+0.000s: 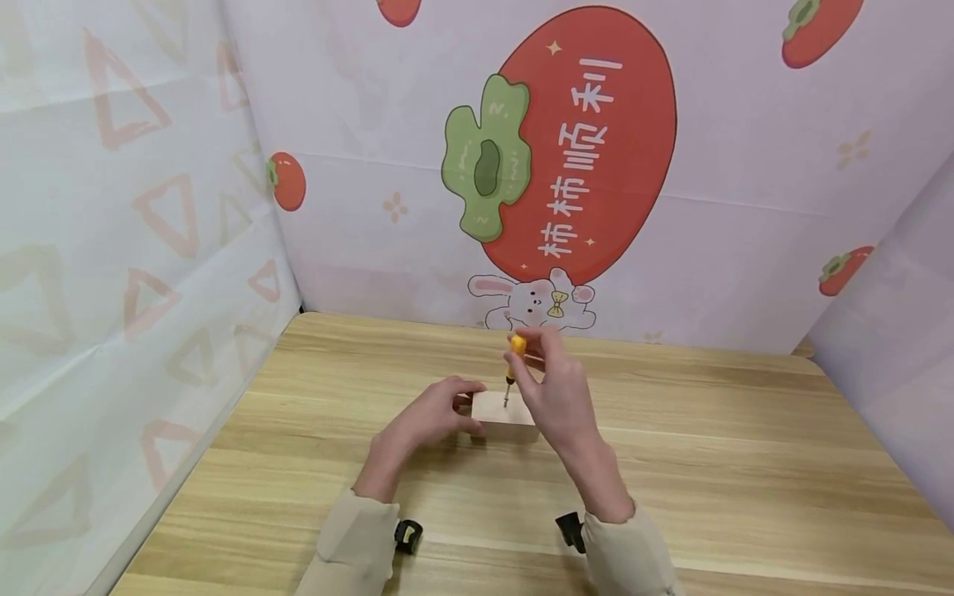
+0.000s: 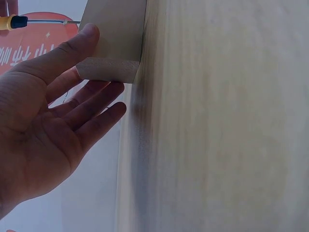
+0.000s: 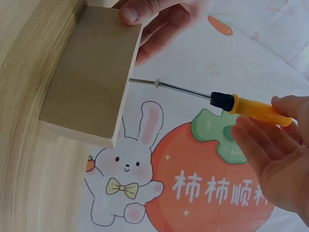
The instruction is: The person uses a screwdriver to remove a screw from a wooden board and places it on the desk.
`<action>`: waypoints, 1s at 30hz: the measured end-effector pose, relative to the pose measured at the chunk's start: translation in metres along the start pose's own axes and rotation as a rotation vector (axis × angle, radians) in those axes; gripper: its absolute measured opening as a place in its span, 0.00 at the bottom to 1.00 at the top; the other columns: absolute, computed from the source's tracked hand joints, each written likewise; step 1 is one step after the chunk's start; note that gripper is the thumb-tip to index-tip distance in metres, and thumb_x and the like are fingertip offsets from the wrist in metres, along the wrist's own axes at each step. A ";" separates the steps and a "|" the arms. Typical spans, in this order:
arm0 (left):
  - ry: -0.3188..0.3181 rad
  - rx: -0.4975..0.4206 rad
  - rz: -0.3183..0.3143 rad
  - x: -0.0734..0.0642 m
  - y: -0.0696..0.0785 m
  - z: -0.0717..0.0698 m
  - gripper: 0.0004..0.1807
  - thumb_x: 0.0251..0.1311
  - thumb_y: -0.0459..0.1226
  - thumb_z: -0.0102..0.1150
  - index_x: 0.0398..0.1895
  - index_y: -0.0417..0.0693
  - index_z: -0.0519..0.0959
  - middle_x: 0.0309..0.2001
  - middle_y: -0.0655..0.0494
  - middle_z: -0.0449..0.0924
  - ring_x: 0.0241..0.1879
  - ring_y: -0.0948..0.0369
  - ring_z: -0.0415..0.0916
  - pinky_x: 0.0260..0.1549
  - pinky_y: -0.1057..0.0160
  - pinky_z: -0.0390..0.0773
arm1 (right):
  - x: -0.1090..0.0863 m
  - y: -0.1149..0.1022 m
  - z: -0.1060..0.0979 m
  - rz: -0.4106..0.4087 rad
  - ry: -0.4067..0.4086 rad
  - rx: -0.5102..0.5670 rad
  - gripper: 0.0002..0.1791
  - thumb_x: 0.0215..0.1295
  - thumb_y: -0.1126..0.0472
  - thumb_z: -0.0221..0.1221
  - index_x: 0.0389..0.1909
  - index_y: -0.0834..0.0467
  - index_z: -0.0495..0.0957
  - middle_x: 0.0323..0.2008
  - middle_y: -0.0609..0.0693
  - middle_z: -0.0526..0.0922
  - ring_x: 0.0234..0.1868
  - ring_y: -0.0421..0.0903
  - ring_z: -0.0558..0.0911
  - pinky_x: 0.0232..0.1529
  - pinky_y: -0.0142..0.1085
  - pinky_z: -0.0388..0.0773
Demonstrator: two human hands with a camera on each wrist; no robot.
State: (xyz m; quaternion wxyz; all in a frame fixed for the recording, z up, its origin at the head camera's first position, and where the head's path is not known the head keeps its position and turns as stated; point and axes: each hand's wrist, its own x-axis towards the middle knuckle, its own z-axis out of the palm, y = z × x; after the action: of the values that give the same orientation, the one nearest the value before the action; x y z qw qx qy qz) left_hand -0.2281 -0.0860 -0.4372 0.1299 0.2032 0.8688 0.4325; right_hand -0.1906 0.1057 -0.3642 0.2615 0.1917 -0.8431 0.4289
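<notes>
A pale wooden block lies on the table, and my left hand holds its left end between thumb and fingers. From the block's upper face stands a screw, its threaded shank partly showing. The tip of a screwdriver with a yellow handle and black collar meets the screw's head. My right hand pinches the handle near its end, above the block. In the left wrist view, the left thumb presses the block's near side.
The wood-grain table spreads around both hands. Behind it hangs a printed backdrop with a persimmon and a rabbit; a patterned cloth rises at the left. Each cuff carries a black strap.
</notes>
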 end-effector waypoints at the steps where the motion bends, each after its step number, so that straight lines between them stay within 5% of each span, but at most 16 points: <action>1: 0.000 -0.001 -0.001 0.000 0.000 0.000 0.30 0.51 0.38 0.75 0.60 0.51 0.78 0.55 0.54 0.78 0.56 0.55 0.78 0.59 0.53 0.77 | 0.000 0.001 0.001 -0.015 0.018 -0.027 0.19 0.62 0.64 0.68 0.51 0.62 0.74 0.43 0.55 0.86 0.43 0.50 0.87 0.44 0.40 0.86; 8: 0.001 -0.011 -0.004 0.000 0.000 0.000 0.29 0.51 0.39 0.76 0.59 0.51 0.79 0.53 0.55 0.78 0.55 0.55 0.79 0.59 0.53 0.78 | -0.001 0.002 0.004 -0.094 0.112 -0.049 0.18 0.56 0.65 0.71 0.47 0.63 0.79 0.39 0.54 0.80 0.36 0.47 0.85 0.37 0.35 0.86; 18: -0.005 -0.006 -0.002 0.000 0.000 0.000 0.27 0.52 0.38 0.75 0.58 0.52 0.80 0.52 0.55 0.79 0.54 0.56 0.79 0.58 0.53 0.78 | 0.000 -0.001 -0.001 -0.045 0.056 0.115 0.15 0.59 0.69 0.68 0.47 0.58 0.84 0.40 0.51 0.86 0.42 0.46 0.87 0.37 0.36 0.87; 30: -0.004 0.002 -0.016 0.001 0.000 0.000 0.28 0.52 0.39 0.75 0.59 0.52 0.79 0.53 0.56 0.78 0.55 0.55 0.78 0.60 0.52 0.77 | -0.001 0.001 0.001 -0.072 0.106 -0.016 0.18 0.55 0.63 0.73 0.47 0.57 0.84 0.38 0.51 0.80 0.35 0.45 0.85 0.28 0.29 0.84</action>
State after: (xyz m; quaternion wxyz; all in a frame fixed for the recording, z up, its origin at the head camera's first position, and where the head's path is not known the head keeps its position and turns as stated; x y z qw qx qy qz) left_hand -0.2286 -0.0855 -0.4371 0.1350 0.1974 0.8704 0.4303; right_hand -0.1904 0.1057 -0.3661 0.3228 0.1969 -0.8239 0.4222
